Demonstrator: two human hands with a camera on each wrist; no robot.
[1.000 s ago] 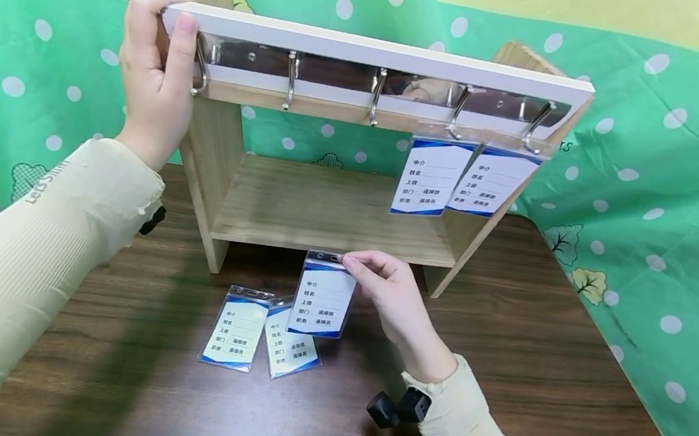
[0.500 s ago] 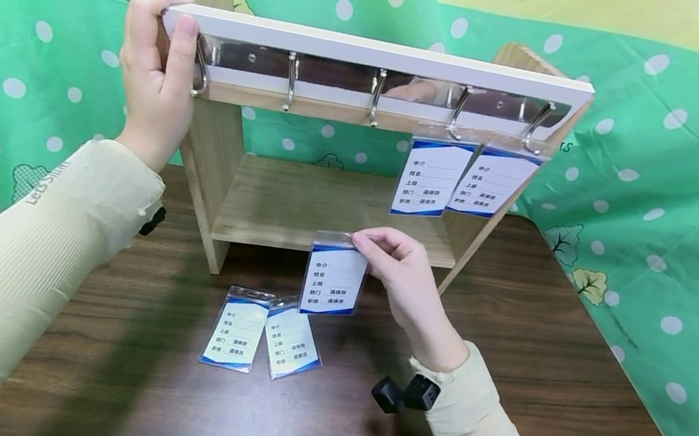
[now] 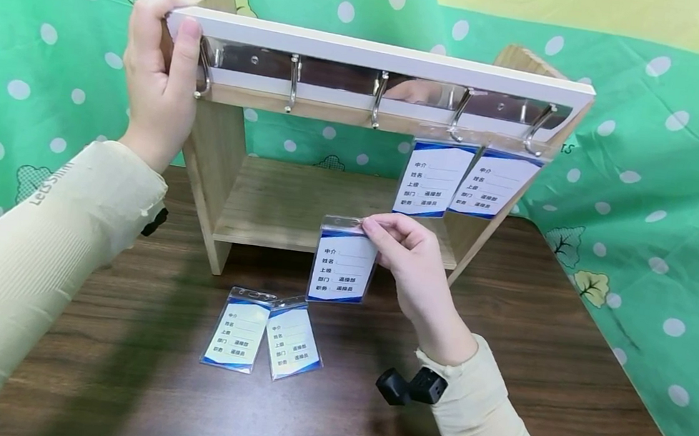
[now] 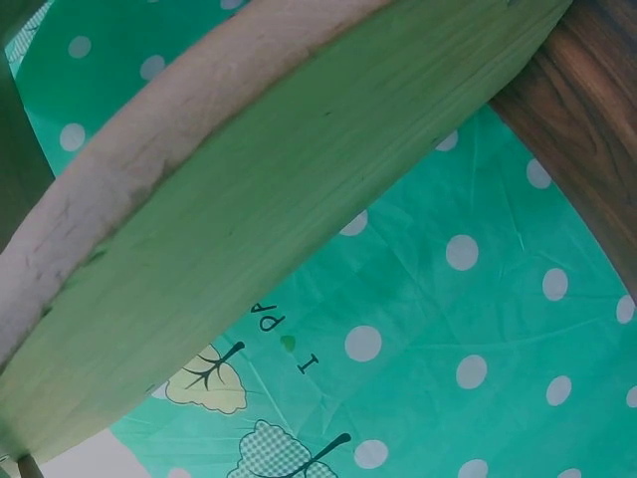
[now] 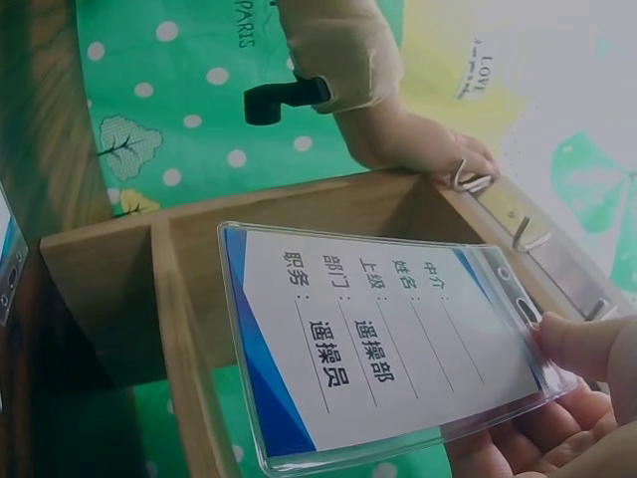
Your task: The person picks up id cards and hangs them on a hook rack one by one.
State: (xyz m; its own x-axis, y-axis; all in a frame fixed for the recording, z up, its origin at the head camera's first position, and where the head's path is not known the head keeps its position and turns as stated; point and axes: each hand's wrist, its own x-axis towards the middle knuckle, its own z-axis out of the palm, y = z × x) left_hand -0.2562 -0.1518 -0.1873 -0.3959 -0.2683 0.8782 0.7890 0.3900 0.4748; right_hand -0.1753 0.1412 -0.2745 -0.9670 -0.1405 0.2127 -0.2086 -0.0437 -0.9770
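Note:
My right hand (image 3: pixel 411 272) pinches a badge (image 3: pixel 343 264) by the top edge of its clear sleeve, in front of the shelf's lower board. In the right wrist view that badge (image 5: pixel 368 344) shows its printed white face with blue corners, thumb beside the slot. My left hand (image 3: pixel 161 74) grips the left end of the white hook rail (image 3: pixel 375 50) on the wooden shelf (image 3: pixel 281 196), thumb in front. Two badges, one (image 3: pixel 435 177) beside another (image 3: pixel 497 181), hang from the two rightmost hooks. On the table lie two more, a left badge (image 3: pixel 237 331) and a right badge (image 3: pixel 294 341), touching or nearly so.
The dark wooden table (image 3: pixel 173 399) carries the shelf. Behind it hangs a green dotted cloth (image 3: pixel 652 173). Several metal hooks line the rail, among them a middle hook (image 3: pixel 379 99). The shelf's side panel (image 4: pixel 249 199) fills much of the left wrist view.
My right hand has lifted the pinched badge up and slightly right, away from the two badges on the table. My left hand keeps its grip on the rail.

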